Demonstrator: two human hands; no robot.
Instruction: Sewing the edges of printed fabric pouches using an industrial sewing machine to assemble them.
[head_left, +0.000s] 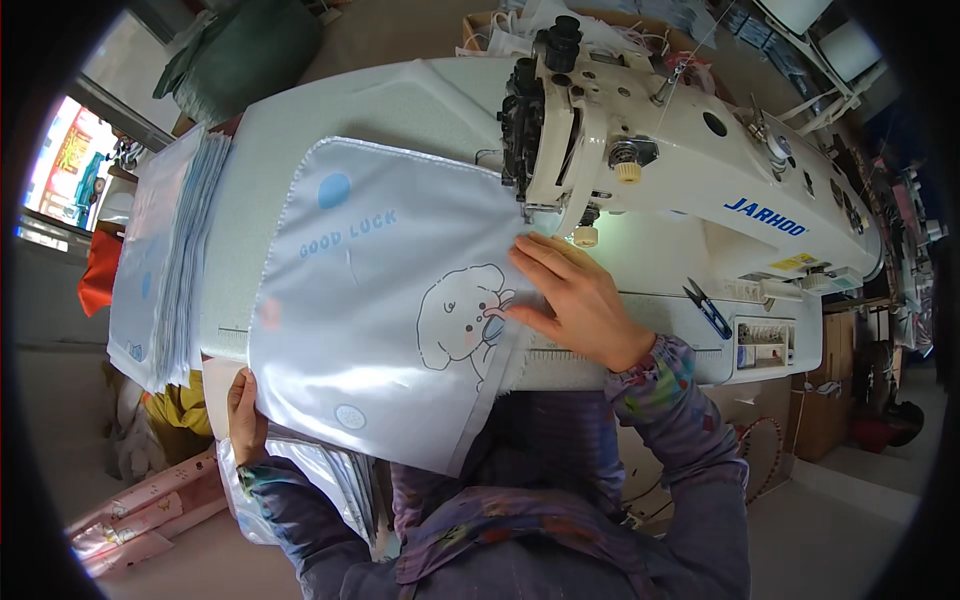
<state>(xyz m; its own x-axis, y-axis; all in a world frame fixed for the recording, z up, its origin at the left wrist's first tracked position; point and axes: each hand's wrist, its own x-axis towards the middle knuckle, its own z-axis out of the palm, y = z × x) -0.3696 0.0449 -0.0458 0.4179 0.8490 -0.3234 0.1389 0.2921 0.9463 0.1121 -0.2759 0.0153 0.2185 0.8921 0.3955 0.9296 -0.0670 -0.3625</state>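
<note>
A pale blue-white fabric panel (370, 300) printed with a cartoon puppy, dots and lettering lies across the sewing table, its near edge hanging over the front. At its lower left corner my left hand (246, 415) is closed on the edge, thumb up against the cloth. My right hand (580, 300) rests on the panel's right edge with fingers stretched out and thumb apart, just in front of the presser foot. The panel's top right corner reaches under the head of the white sewing machine (690, 150); the needle itself is hard to make out.
A tall stack of similar panels (165, 250) stands at the table's left end. More folded panels (335, 475) hang below the front edge. Thread snips (708, 308) and a small compartment tray (765, 343) sit on the right. A dark green sack (240, 65) is behind, at left.
</note>
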